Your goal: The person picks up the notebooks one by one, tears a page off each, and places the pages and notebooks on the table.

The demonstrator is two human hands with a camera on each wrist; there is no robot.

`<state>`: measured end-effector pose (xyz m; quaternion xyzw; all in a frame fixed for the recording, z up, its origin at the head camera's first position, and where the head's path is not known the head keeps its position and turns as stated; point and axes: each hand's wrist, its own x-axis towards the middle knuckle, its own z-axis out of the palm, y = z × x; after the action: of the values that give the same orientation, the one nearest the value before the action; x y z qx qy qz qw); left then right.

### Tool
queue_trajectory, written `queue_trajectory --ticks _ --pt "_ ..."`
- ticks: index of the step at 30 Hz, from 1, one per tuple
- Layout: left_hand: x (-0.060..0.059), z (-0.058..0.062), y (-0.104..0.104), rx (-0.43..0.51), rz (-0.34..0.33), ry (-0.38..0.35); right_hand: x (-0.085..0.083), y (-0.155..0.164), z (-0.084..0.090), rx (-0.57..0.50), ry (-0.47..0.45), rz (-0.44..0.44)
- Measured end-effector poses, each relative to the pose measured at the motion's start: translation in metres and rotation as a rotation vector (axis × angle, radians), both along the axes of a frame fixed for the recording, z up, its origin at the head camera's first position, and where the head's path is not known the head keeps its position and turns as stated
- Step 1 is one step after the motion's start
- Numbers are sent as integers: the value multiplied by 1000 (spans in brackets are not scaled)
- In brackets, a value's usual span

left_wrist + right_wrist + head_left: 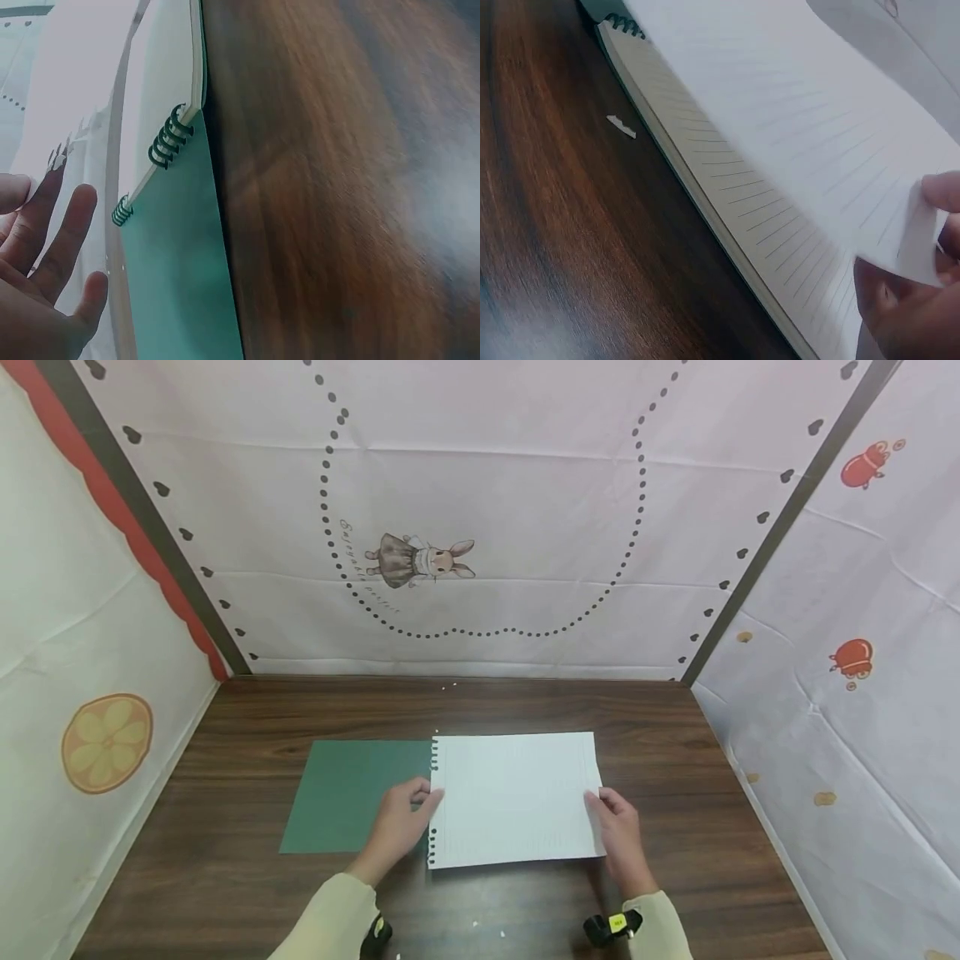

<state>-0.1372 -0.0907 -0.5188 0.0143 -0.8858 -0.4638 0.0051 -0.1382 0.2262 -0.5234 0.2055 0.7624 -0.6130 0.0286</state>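
Head view: your two hands at an open spiral notebook on the wooden table.
Your right hand [621, 839] pinches the top sheet's [516, 797] right edge; your left hand [399, 823], fingers straight and apart, rests by the spiral binding [434, 800]; the green cover [347, 793] lies flat leftward.

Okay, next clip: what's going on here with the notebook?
A person sits at a dark wooden table with a spiral notebook lying open, its green cover folded out flat to the left. The right hand pinches the outer edge of the top lined page, which the right wrist view shows lifted off the stack. The left hand rests by the spiral binding, fingers fairly straight. A small paper scrap lies on the table beside the notebook.
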Motion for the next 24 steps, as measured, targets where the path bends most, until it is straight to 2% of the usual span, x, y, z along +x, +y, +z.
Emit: queue_trajectory --ticks 9,15,19,24 --pt "11 -6 -22 -23 50 -9 2 -13 0 147 18 30" --pt "14 -8 -36 -72 75 -40 5 -22 -2 270 96 89" --pt "16 -9 -42 -119 72 -74 7 -25 -5 367 133 132" --pt "18 -12 -46 -179 49 -125 10 -30 -10 457 111 182"
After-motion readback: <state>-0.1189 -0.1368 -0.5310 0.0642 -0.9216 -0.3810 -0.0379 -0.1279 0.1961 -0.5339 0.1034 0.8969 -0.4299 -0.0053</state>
